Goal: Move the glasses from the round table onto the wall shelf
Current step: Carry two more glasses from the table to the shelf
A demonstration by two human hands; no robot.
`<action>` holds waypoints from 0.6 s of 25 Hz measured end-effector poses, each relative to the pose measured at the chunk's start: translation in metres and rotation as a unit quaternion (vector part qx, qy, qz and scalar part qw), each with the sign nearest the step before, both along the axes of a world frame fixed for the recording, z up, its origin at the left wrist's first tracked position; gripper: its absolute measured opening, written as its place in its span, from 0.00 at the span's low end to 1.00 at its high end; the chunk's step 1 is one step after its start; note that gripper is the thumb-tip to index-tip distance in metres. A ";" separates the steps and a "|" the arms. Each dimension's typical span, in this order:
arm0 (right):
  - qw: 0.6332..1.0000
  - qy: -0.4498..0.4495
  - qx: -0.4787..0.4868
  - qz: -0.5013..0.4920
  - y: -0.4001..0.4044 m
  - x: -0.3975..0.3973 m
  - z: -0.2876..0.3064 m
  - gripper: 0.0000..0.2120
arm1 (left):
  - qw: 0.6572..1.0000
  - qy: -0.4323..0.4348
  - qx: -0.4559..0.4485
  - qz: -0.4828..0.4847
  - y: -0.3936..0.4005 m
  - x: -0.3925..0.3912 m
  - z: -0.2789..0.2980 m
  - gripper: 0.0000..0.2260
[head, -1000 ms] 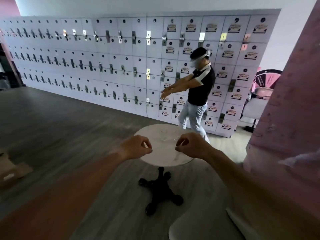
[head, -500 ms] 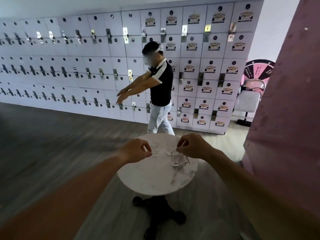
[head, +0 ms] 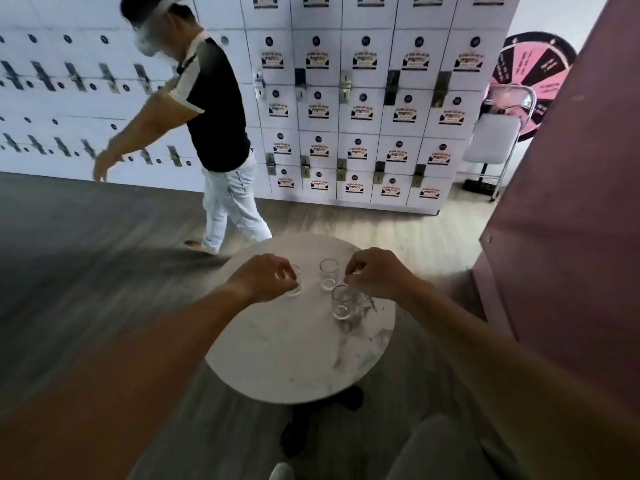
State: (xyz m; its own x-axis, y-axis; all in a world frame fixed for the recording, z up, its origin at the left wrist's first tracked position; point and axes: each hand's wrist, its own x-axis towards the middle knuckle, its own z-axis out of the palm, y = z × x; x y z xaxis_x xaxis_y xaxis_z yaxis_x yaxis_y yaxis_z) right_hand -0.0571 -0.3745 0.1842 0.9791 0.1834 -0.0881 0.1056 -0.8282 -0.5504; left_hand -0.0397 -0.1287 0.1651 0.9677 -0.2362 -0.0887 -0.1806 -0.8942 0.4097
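Your left hand [head: 265, 278] curls over a small glass [head: 295, 279] at ten o'clock on the round table [head: 298, 355], fingers at its rim; whether they actually grip it is hidden. A second glass [head: 329, 274] stands free at twelve o'clock. A third glass [head: 341, 302] sits just below your right hand [head: 375, 273], whose fingers are bent together; what they pinch cannot be made out.
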 end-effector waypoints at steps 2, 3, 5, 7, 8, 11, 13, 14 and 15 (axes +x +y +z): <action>1.000 0.018 -0.005 -0.014 0.000 0.015 -0.020 0.06 | 1.000 0.006 0.003 0.006 0.002 0.021 -0.021 0.08; 1.000 0.021 -0.014 -0.018 0.000 0.024 -0.032 0.07 | 1.000 0.013 0.001 0.008 0.004 0.033 -0.034 0.09; 0.998 0.034 -0.034 -0.035 0.002 0.041 -0.057 0.08 | 1.000 0.029 0.007 0.005 0.007 0.056 -0.060 0.11; 0.995 0.068 -0.031 -0.059 0.004 0.059 -0.086 0.08 | 0.999 0.038 0.020 -0.009 0.011 0.083 -0.087 0.13; 0.993 0.086 -0.029 -0.070 0.006 0.067 -0.100 0.08 | 0.999 0.038 0.027 -0.014 0.012 0.095 -0.099 0.14; 0.989 0.114 -0.026 -0.091 0.011 0.083 -0.134 0.07 | 0.998 0.037 0.054 -0.015 0.018 0.124 -0.131 0.17; 0.984 0.144 -0.012 -0.104 0.015 0.093 -0.154 0.09 | 0.996 0.049 0.069 -0.015 0.022 0.143 -0.153 0.20; 0.982 0.155 -0.008 -0.109 0.016 0.096 -0.164 0.11 | 0.995 0.057 0.075 -0.018 0.024 0.151 -0.164 0.20; 0.981 0.159 -0.008 -0.113 0.018 0.098 -0.172 0.13 | 0.995 0.062 0.080 -0.023 0.025 0.157 -0.173 0.21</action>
